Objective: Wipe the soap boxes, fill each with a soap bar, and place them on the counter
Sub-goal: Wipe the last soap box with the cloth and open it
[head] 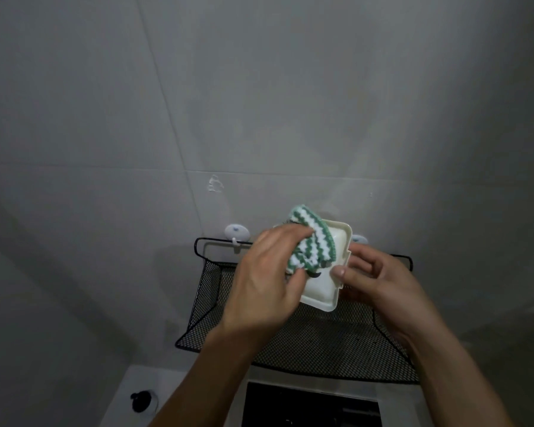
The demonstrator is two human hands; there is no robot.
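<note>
Green-and-white striped cloth [302,245] bunched in my left hand [264,282], grip clamped on it, pressed into cream soap box [324,272]. Right hand [379,278] grip clamped on box edge, thumb on rim. Box held above black mesh basket [315,343] on wall.

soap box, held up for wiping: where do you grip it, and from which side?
Grip the soap box by its right rim, coming from the right, as the right hand does with thumb on the edge. The box is tilted open-face toward the camera, and the left hand works the cloth across the cavity, so that side likely must stay free.
</note>
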